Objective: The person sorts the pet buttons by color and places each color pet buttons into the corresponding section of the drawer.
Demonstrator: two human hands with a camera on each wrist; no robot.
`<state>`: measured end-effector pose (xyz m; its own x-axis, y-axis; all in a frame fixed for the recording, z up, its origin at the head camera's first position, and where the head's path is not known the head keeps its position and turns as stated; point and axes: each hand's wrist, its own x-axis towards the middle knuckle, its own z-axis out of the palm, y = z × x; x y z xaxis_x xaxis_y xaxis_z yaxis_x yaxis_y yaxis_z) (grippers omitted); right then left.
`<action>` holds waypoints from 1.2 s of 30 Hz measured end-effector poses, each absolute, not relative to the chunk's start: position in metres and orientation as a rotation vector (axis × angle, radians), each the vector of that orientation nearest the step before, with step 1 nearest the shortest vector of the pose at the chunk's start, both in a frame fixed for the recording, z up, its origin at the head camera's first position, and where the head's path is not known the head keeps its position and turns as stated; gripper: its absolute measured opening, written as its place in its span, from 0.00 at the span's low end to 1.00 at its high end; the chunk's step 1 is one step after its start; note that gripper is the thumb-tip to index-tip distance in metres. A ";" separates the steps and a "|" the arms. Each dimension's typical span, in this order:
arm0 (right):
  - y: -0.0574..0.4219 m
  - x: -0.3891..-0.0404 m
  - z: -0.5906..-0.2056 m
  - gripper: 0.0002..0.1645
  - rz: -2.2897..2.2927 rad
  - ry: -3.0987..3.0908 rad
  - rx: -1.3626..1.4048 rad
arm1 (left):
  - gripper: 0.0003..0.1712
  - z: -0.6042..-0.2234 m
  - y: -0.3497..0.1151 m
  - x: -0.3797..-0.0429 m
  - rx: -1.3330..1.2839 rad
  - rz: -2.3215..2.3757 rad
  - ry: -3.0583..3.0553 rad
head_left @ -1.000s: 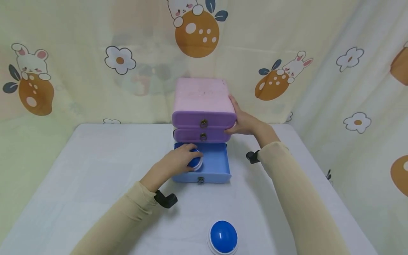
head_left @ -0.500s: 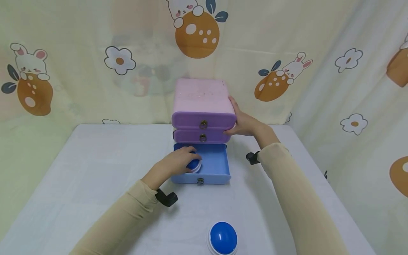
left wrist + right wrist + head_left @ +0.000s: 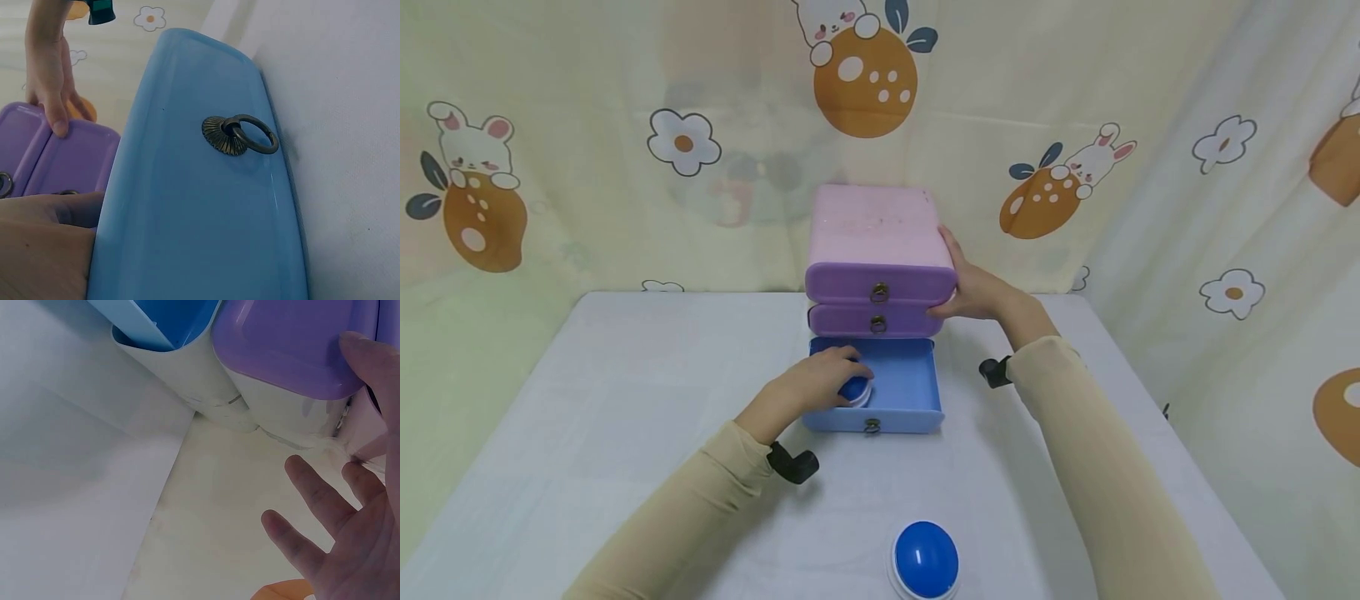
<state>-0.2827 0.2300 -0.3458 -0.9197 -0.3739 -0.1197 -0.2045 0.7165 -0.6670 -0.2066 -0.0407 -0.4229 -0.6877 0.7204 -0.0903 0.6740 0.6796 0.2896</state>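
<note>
In the head view my left hand [image 3: 814,382] reaches into the left part of a pulled-out blue drawer [image 3: 906,375]. Its fingers and thumb grip a blue domed button [image 3: 854,389] with a white base, partly hidden by the hand. My right hand [image 3: 976,287] rests against the right side of the stacked drawer cabinet [image 3: 872,225], pink on top. In the right wrist view its thumb lies on a purple drawer front [image 3: 287,344], while the other fingers spread out straight alongside. A second blue domed button [image 3: 927,558] sits on the table near the front.
Two purple drawers, the lower one [image 3: 906,319] with a brass ring pull, are above the blue drawer. Another ring pull [image 3: 253,134] hangs on the blue front. A patterned curtain [image 3: 745,167] stands behind the white-covered table [image 3: 647,375].
My left hand and the button it holds have dropped slightly lower in the blue drawer. The right hand and the other button stay in place.
</note>
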 end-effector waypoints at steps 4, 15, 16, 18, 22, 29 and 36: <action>0.225 -0.277 -0.339 0.79 -1.029 2.648 -0.446 | 0.25 -0.425 -0.041 -0.207 1.101 0.329 2.697; 0.225 -0.279 -0.348 0.80 -1.015 2.656 -0.444 | 0.25 -0.428 -0.042 -0.202 1.059 0.259 2.701; 0.225 -0.279 -0.348 0.80 -1.015 2.658 -0.442 | 0.25 -0.429 -0.042 -0.202 1.066 0.243 2.707; 0.226 -0.279 -0.348 0.80 -1.021 2.657 -0.443 | 0.25 -0.429 -0.043 -0.202 1.080 0.220 2.721; 0.226 -0.280 -0.349 0.79 -1.017 2.659 -0.438 | 0.25 -0.427 -0.043 -0.199 1.087 0.182 2.776; 0.227 -0.280 -0.347 0.80 -1.007 2.673 -0.437 | 0.20 -0.409 -0.037 -0.167 1.257 0.227 2.951; 0.228 -0.280 -0.344 0.79 -0.998 2.678 -0.422 | 0.22 -0.391 -0.021 -0.109 1.494 0.212 2.893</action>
<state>-0.2799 0.2280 -0.3440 -0.9262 -0.3532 -0.1323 -0.1805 0.7231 -0.6668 -0.1091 -0.0207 -0.3913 -0.5748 0.8013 0.1661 0.8169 0.5737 0.0593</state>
